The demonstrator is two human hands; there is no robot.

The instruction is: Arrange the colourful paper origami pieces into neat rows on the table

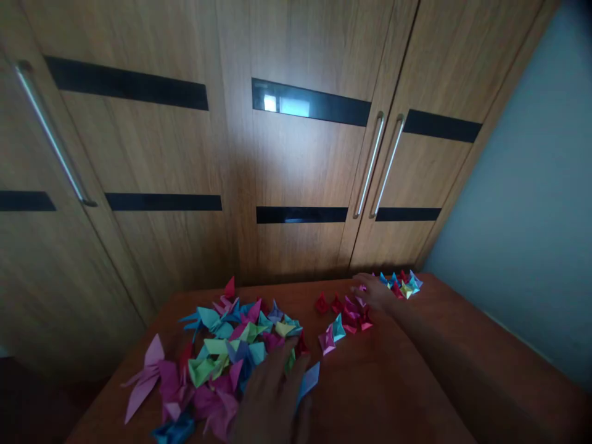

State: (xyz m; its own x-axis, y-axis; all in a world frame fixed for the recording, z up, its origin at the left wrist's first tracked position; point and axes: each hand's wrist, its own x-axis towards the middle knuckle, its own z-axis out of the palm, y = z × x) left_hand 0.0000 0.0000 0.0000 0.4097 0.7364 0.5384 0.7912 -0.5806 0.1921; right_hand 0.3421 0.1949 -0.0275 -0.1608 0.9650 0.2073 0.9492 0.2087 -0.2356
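A heap of folded paper origami pieces (215,348), cranes and boat-like shapes in pink, teal, green, blue and red, covers the left part of the wooden table. My left hand (272,388) rests at the heap's right edge, fingers apart, a light blue paper piece (309,379) beside them. Farther off, my right hand (374,291) has its fingertips closed about a small pink origami piece (362,288). Just below it lies a cluster of pink and red pieces (352,314). A pink and teal pair (332,335) sits nearer to me.
Behind the table (370,382) stands a wooden wardrobe (296,160) with metal handles and dark strips. At the table's far right corner is a small group of blue, yellow and red folded pieces (404,285). A pale blue wall (522,228) runs along the right.
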